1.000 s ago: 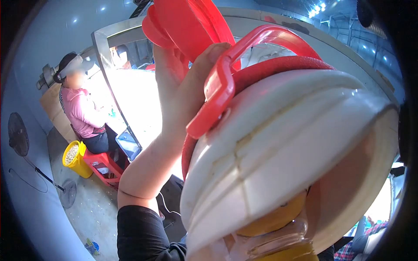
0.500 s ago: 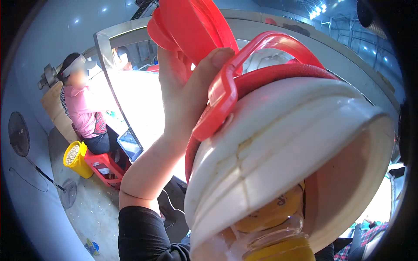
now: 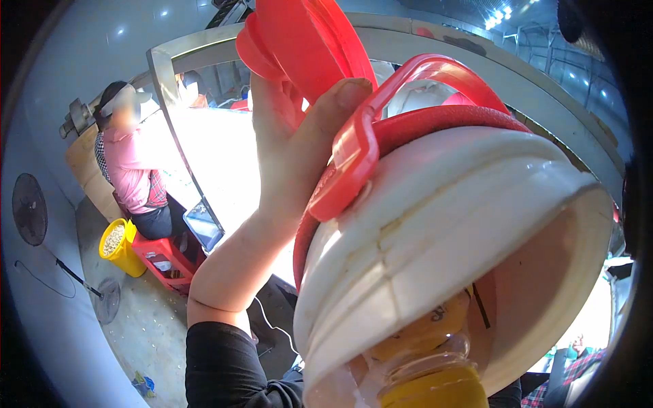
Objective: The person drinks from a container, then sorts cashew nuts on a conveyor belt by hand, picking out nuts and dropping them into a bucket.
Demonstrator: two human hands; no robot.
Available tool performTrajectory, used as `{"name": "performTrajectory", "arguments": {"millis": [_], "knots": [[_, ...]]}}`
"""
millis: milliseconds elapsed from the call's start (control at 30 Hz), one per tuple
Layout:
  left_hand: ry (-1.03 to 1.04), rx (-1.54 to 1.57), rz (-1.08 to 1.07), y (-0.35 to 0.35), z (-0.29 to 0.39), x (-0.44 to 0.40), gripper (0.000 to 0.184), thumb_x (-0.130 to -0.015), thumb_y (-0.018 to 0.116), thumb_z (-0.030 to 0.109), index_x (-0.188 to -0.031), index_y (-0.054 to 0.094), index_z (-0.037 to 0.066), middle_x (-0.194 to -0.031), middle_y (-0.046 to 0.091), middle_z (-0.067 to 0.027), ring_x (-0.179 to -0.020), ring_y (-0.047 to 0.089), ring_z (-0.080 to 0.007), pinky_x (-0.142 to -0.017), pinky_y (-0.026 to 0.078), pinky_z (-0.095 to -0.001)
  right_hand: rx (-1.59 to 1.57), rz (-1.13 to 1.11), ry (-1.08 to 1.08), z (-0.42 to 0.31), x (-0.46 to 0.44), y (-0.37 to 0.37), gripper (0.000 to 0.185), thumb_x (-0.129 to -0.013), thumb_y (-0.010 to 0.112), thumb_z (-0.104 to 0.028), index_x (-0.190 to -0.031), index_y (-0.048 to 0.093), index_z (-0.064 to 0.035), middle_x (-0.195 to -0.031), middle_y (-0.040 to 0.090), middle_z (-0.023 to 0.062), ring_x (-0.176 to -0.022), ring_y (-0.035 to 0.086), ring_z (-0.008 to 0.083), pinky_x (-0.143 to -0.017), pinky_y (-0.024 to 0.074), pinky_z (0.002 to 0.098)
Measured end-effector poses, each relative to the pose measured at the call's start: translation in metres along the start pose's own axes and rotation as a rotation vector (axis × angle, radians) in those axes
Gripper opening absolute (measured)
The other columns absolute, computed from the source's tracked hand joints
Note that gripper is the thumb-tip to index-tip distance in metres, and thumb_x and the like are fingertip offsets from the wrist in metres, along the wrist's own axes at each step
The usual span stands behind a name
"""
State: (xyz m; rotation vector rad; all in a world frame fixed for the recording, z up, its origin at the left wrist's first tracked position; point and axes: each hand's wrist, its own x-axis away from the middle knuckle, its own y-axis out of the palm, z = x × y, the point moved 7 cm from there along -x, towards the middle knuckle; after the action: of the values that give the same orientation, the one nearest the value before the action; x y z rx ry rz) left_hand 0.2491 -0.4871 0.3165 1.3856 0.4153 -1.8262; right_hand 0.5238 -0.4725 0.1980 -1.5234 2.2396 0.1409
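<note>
A large white jug-like container (image 3: 435, 211) with brown stain lines fills the right side of the head view, tilted close to me. Its red trim and red loop handle (image 3: 425, 71) are at the top, and its open mouth faces down and right. In that mouth shows a clear bottle (image 3: 435, 357) with a yellow label and yellow lower part. My left hand (image 3: 292, 129) is raised, its thumb closed against a round red lid (image 3: 306, 51), beside the handle. Most of its fingers are hidden behind the lid. I do not see my right hand.
A metal frame (image 3: 161, 81) surrounds a bright work surface (image 3: 221, 153). At left, a person in pink sits on a red stool (image 3: 163, 262) beside a yellow bucket (image 3: 122, 255). A standing fan (image 3: 30, 207) is by the wall; a white cable (image 3: 275, 326) hangs below my arm.
The white container, the red lid and my left hand have shifted slightly right and down in view. The grip looks the same. The seated person's arm has moved a little.
</note>
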Motion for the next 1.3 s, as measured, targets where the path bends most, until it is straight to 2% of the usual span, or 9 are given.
{"name": "performTrajectory", "arguments": {"millis": [100,267,633,733,800,1000,1133,1300], "knots": [[0.086,-0.058,-0.046,-0.009,-0.021,-0.004,0.048,-0.075,0.067,0.011,-0.113,0.04,0.003,-0.1,0.053,-0.0069,-0.093,0.052,-0.015,-0.081,0.043,-0.0303,0.008,0.0,-0.001,-0.001,-0.003,0.0,0.071,-0.085,0.03,-0.057,-0.133,0.031,-0.0044,-0.132,0.04,0.0154,-0.119,0.042,0.0253,-0.099,0.0359,0.0396],[-0.062,-0.038,0.046,-0.004,-0.008,0.0,0.048,-0.074,0.068,0.011,-0.112,0.04,0.003,-0.1,0.053,-0.0068,-0.092,0.052,-0.0149,-0.081,0.042,-0.0305,0.016,-0.002,-0.005,-0.001,-0.002,0.0,0.072,-0.084,0.03,-0.058,-0.134,0.031,-0.0044,-0.132,0.039,0.0154,-0.12,0.042,0.0253,-0.099,0.0357,0.0396],[-0.032,-0.082,0.083,-0.005,0.0,0.0,0.046,-0.074,0.068,0.01,-0.111,0.041,0.003,-0.097,0.054,-0.0067,-0.09,0.052,-0.0144,-0.082,0.041,-0.0302,0.032,-0.012,0.023,0.001,0.002,0.001,0.075,-0.084,0.029,-0.06,-0.134,0.03,-0.0045,-0.133,0.039,0.0154,-0.12,0.041,0.0254,-0.1,0.0351,0.0397],[0.016,-0.132,0.083,-0.012,-0.003,-0.004,0.045,-0.075,0.067,0.009,-0.111,0.041,0.003,-0.097,0.055,-0.0066,-0.09,0.053,-0.0143,-0.082,0.041,-0.0301,0.035,-0.008,0.027,-0.001,0.002,0.001,0.075,-0.083,0.029,-0.06,-0.134,0.03,-0.0046,-0.133,0.039,0.0155,-0.12,0.041,0.0254,-0.1,0.0349,0.0398],[0.128,-0.102,-0.008,-0.02,-0.001,-0.01,0.044,-0.075,0.067,0.009,-0.11,0.041,0.003,-0.095,0.055,-0.0064,-0.089,0.053,-0.0142,-0.082,0.041,-0.03,0.037,-0.006,0.033,-0.004,0.002,0.005,0.076,-0.083,0.029,-0.061,-0.134,0.03,-0.0046,-0.133,0.039,0.0155,-0.12,0.041,0.0254,-0.1,0.0348,0.0398],[0.059,0.026,-0.072,-0.022,0.003,-0.012,0.044,-0.074,0.068,0.009,-0.11,0.042,0.003,-0.094,0.057,-0.0063,-0.088,0.054,-0.0145,-0.081,0.041,-0.0301,0.028,-0.005,0.037,0.0,0.003,0.006,0.077,-0.083,0.029,-0.062,-0.134,0.03,-0.0047,-0.133,0.038,0.0155,-0.121,0.041,0.0254,-0.1,0.0345,0.0398],[0.046,-0.027,0.025,-0.002,0.012,-0.005,0.045,-0.074,0.068,0.008,-0.11,0.042,0.003,-0.094,0.058,-0.0066,-0.089,0.054,-0.0148,-0.081,0.042,-0.0306,0.022,-0.008,0.03,0.001,-0.001,0.002,0.078,-0.082,0.029,-0.062,-0.134,0.03,-0.0047,-0.133,0.038,0.0155,-0.121,0.041,0.0254,-0.101,0.0343,0.0399],[0.132,-0.067,0.013,-0.014,-0.01,-0.014,0.045,-0.074,0.068,0.008,-0.111,0.041,0.003,-0.094,0.058,-0.0069,-0.089,0.055,-0.0152,-0.082,0.042,-0.0312,0.023,-0.017,0.031,0.003,-0.009,0.005,0.079,-0.082,0.028,-0.063,-0.135,0.03,-0.0048,-0.134,0.038,0.0155,-0.121,0.04,0.0255,-0.101,0.034,0.0399]]}}
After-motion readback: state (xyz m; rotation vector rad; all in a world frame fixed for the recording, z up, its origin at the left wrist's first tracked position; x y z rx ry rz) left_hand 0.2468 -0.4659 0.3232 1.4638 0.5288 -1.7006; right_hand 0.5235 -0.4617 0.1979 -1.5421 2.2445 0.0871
